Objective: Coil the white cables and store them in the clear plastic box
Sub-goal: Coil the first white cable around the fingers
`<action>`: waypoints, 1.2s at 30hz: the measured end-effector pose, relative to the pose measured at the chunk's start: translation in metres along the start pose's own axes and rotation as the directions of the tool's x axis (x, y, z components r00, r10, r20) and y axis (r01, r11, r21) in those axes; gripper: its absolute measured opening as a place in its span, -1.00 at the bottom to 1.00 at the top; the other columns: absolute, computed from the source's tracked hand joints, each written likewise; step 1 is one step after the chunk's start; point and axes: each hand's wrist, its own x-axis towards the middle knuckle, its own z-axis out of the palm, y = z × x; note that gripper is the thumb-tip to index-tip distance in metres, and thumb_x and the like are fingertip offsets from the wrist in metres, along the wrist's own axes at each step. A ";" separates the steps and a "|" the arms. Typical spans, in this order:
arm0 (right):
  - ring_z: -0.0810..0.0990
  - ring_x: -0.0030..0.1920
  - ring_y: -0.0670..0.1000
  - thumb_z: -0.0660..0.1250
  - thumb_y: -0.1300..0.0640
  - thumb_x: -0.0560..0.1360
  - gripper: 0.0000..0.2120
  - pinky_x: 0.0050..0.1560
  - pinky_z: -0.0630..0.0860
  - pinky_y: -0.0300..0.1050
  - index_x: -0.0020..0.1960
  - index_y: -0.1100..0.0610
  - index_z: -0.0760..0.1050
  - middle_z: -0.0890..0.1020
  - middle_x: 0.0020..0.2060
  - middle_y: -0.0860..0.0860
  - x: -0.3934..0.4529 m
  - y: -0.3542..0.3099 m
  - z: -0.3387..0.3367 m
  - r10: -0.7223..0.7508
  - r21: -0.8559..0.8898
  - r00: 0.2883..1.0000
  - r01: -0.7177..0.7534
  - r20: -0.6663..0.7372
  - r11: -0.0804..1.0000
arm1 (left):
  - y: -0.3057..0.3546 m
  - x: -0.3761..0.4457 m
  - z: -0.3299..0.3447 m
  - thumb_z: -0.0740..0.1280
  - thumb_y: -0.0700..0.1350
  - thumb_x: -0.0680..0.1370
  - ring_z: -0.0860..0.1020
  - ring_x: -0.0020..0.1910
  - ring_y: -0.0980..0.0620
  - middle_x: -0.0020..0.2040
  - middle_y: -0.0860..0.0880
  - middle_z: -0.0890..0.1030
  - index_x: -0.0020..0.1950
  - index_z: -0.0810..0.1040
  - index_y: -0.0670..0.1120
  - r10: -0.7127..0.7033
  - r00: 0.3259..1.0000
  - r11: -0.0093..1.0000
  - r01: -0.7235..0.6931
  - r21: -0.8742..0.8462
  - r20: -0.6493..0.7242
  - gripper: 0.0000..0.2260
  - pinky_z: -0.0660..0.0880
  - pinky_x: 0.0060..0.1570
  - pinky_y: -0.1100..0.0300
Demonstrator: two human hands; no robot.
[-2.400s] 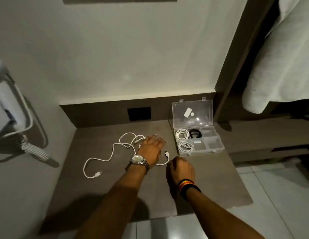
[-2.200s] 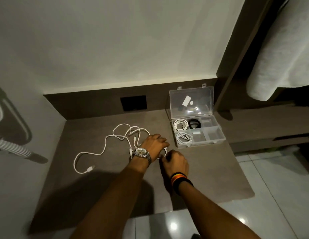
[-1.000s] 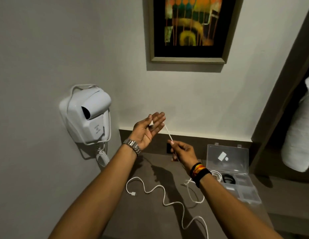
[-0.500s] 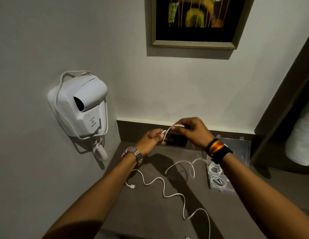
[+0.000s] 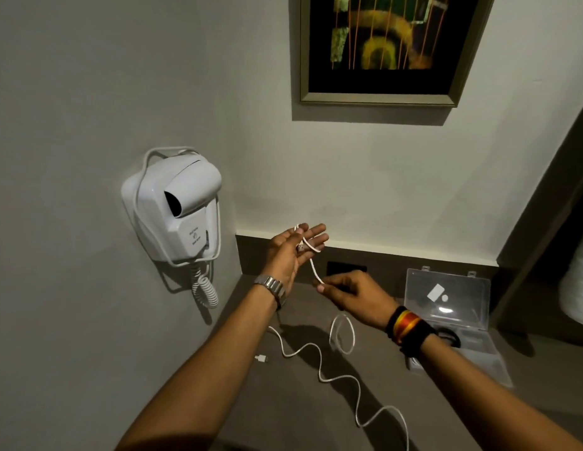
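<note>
Left hand (image 5: 293, 252) up, fingers spread, white cable (image 5: 319, 359) looped over them; right hand (image 5: 352, 296) pinches the strand below. The rest trails across the counter (image 5: 283, 402) (clear plastic box (image 5: 453, 307) lies open alongside).

This is looking like a hotel room. A white hair dryer (image 5: 176, 209) is hanging in its wall cradle with a coiled cord dangling below, the kind fixed in guest rooms. A framed abstract painting (image 5: 386, 47) is hanging on the plain pale wall above a built-in dark counter (image 5: 303, 415) with a matching upstand, and a white towel (image 5: 578, 288) is hanging in the wardrobe niche beside it.
</note>
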 end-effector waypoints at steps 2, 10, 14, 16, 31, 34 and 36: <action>0.55 -0.38 0.04 0.33 -0.16 0.58 -0.66 -0.29 0.50 0.00 -0.14 0.09 0.66 0.62 -0.38 0.04 -0.003 -0.014 -0.016 -0.068 -0.152 0.997 0.063 -0.027 0.986 | -0.002 -0.001 -0.006 0.13 -0.20 0.69 0.69 0.02 -0.13 0.16 -0.30 0.64 0.16 0.44 -0.27 0.010 1.000 0.970 -0.011 0.243 0.006 -0.83 0.63 -0.01 0.12; 0.72 -0.12 -0.06 0.58 0.00 0.40 -0.86 -0.03 0.62 -0.11 -0.15 0.05 0.72 0.76 -0.21 -0.06 0.022 -0.029 -0.077 -0.098 -0.017 0.947 0.097 -0.307 0.995 | -0.006 -0.034 0.010 0.08 -0.20 0.69 0.67 -0.23 -0.15 -0.18 -0.20 0.69 0.09 0.52 -0.30 -0.114 0.962 0.843 -0.038 0.537 0.248 -0.74 0.57 -0.06 0.02; 0.70 -0.11 -0.12 0.54 0.06 0.46 -0.89 0.06 0.57 -0.09 -0.11 0.10 0.73 0.77 -0.17 -0.03 0.029 -0.005 -0.064 0.082 0.288 0.920 0.034 -0.382 0.957 | 0.002 -0.039 0.014 0.09 -0.21 0.69 0.64 -0.27 -0.04 -0.22 -0.13 0.65 0.07 0.55 -0.24 -0.142 0.959 0.986 0.116 0.116 0.247 -0.75 0.59 -0.11 0.09; 0.66 -0.11 -0.11 0.48 0.04 0.52 -0.83 0.03 0.58 -0.02 -0.02 0.14 0.74 0.78 -0.12 0.04 0.023 0.006 -0.040 0.141 0.324 0.944 -0.039 -0.298 0.945 | 0.006 -0.039 0.013 0.12 -0.20 0.68 0.68 -0.20 -0.05 -0.14 -0.14 0.69 0.07 0.55 -0.22 -0.114 0.975 0.990 0.126 -0.055 0.193 -0.78 0.62 -0.08 0.10; 0.68 -0.24 -0.15 0.54 0.03 0.46 -0.90 -0.18 0.57 -0.23 -0.20 0.03 0.69 0.72 -0.31 -0.09 0.004 -0.057 -0.062 -0.148 -0.103 0.969 0.130 -0.197 0.986 | -0.006 -0.052 -0.005 0.11 -0.08 0.70 0.66 -0.17 -0.13 -0.16 -0.10 0.66 0.03 0.52 -0.13 -0.004 0.970 0.739 -0.160 0.654 0.242 -0.77 0.58 -0.03 -0.05; 0.72 -0.11 -0.08 0.58 0.05 0.41 -0.89 -0.01 0.60 -0.22 -0.14 0.09 0.73 0.77 -0.20 -0.03 0.016 -0.041 -0.063 -0.050 0.151 0.948 0.102 -0.313 0.983 | 0.000 -0.057 0.007 0.08 -0.16 0.70 0.62 -0.29 -0.06 -0.24 -0.11 0.61 0.10 0.53 -0.24 -0.090 0.975 0.949 0.022 0.315 0.204 -0.74 0.59 -0.11 0.05; 0.71 -0.11 -0.05 0.53 0.08 0.47 -0.88 0.03 0.61 -0.10 -0.07 0.13 0.74 0.78 -0.15 0.05 0.018 -0.026 -0.047 0.052 0.342 0.953 0.057 -0.299 0.938 | 0.004 -0.056 0.009 0.12 -0.16 0.69 0.59 -0.32 0.00 -0.27 -0.08 0.59 0.10 0.54 -0.24 -0.105 0.976 0.992 0.090 0.085 0.193 -0.76 0.58 -0.17 0.14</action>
